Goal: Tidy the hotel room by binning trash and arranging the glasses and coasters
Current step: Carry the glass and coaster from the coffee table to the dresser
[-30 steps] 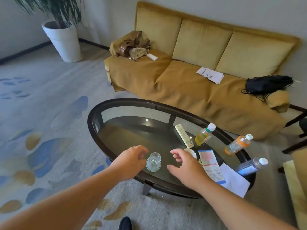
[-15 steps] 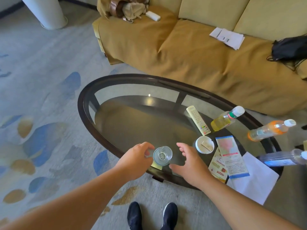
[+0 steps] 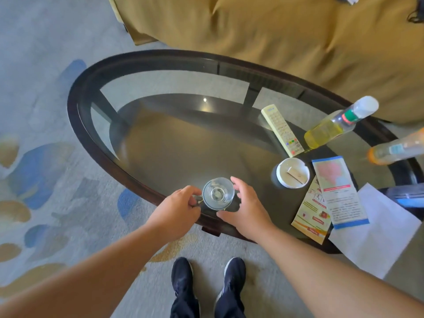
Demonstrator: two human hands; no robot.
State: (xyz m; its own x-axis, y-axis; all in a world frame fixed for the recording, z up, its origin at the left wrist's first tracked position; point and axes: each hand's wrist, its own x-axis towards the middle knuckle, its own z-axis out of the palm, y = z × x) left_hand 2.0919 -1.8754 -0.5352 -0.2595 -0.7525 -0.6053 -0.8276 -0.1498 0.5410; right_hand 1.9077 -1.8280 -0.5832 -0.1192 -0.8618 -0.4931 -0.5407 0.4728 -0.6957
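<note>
A mustard-coloured sofa [image 3: 298,37] spans the upper area, standing on a grey carpet [image 3: 41,111] with blue and tan patches. In front of the sofa stands an oval glass-topped table [image 3: 96,138] with a dark wooden rim. A white sheet of paper [image 3: 376,237] overhangs the table's near right edge, with two printed leaflets [image 3: 339,193] lying partly on it. A bottle of yellow liquid [image 3: 337,125] and a bottle with an orange band [image 3: 394,150] stand at the right. A pale remote control [image 3: 282,129] lies just left of the yellow bottle. A white round dish [image 3: 292,173] sits between the remote control and the leaflets.

The glass [image 3: 218,193] stands upright near the table's near edge, on a round coaster [image 3: 212,206]. The left hand [image 3: 179,207] has its fingers curled at the glass's left side; whether its grip contacts the glass or the coaster cannot be determined. The right hand [image 3: 245,207] is spread, grip released, fingertips just beside the glass's right side.
</note>
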